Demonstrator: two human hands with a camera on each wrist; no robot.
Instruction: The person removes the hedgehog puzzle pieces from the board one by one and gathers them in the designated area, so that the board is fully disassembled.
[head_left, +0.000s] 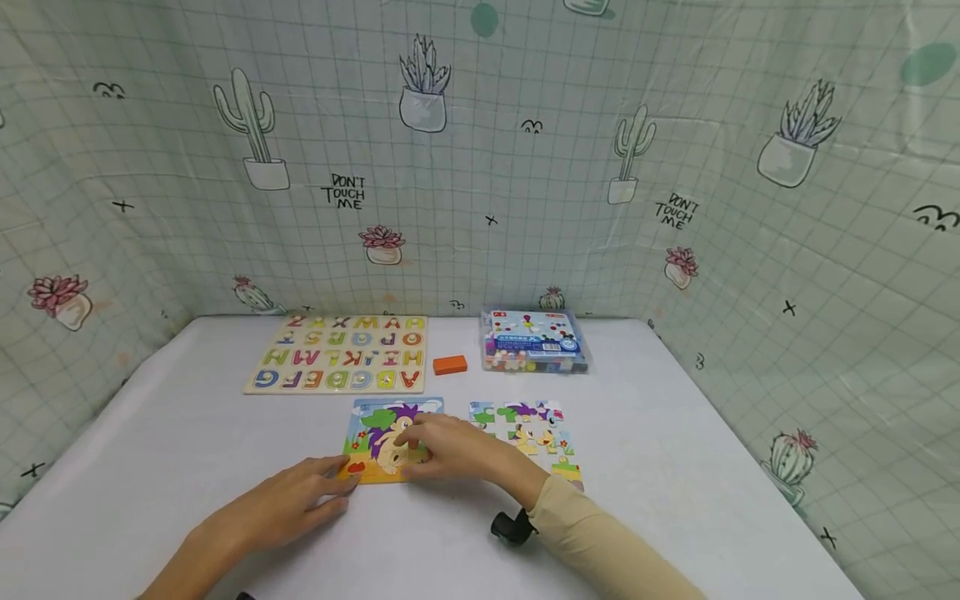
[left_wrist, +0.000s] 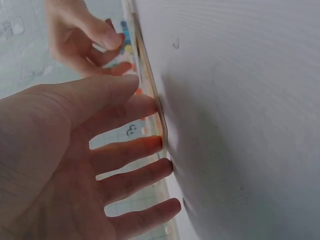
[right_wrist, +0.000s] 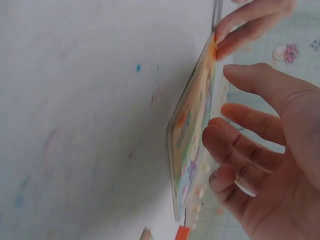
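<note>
A cartoon jigsaw puzzle board (head_left: 370, 477) lies on the white table, showing a purple-haired figure on blue, green and orange ground. My left hand (head_left: 288, 502) rests its fingertips at the board's lower left corner, fingers fairly straight and spread in the left wrist view. Over the board's right half is my right hand (head_left: 456, 452), hiding part of the picture. In the right wrist view its fingers (right_wrist: 217, 140) are loosely bent above the board, with nothing between them. Loose puzzle pieces (head_left: 525, 437) lie to the right, partly behind the right forearm.
Behind the puzzle lies a wooden alphabet board (head_left: 300, 359) with coloured letters. Beside it are an orange block (head_left: 450, 365) and a clear plastic box (head_left: 534, 342) of small colourful parts. A patterned curtain (head_left: 480, 167) encloses the table's back and sides.
</note>
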